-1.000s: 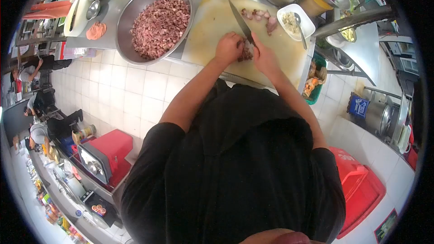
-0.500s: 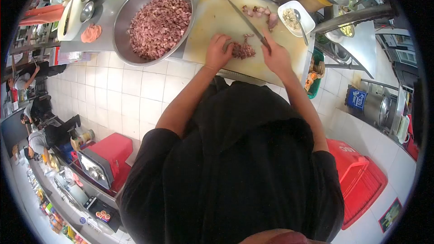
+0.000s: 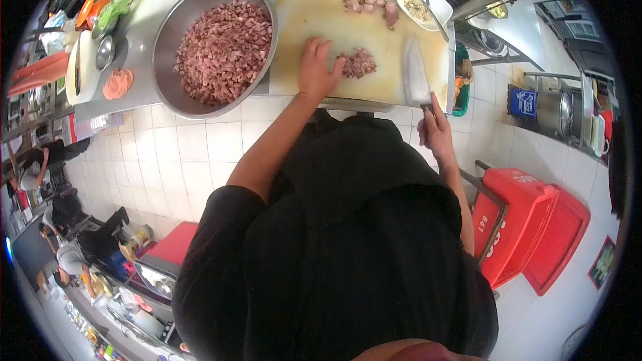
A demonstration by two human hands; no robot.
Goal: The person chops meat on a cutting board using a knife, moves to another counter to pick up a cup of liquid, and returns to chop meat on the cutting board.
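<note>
Two hands apart: right hand [image 3: 434, 130] closed round handle of knife [image 3: 416, 77], blade over right side of cutting board [image 3: 294, 23]; left hand [image 3: 317, 70] open, fingertips at chopped meat [image 3: 358, 63] mid-board.

The chef's knife [image 3: 416, 77], in the right hand [image 3: 435, 130], is now at the cutting board's [image 3: 301, 13] four o'clock side, away from the chopped meat [image 3: 359, 63], its tip swung from eleven toward twelve.
</note>
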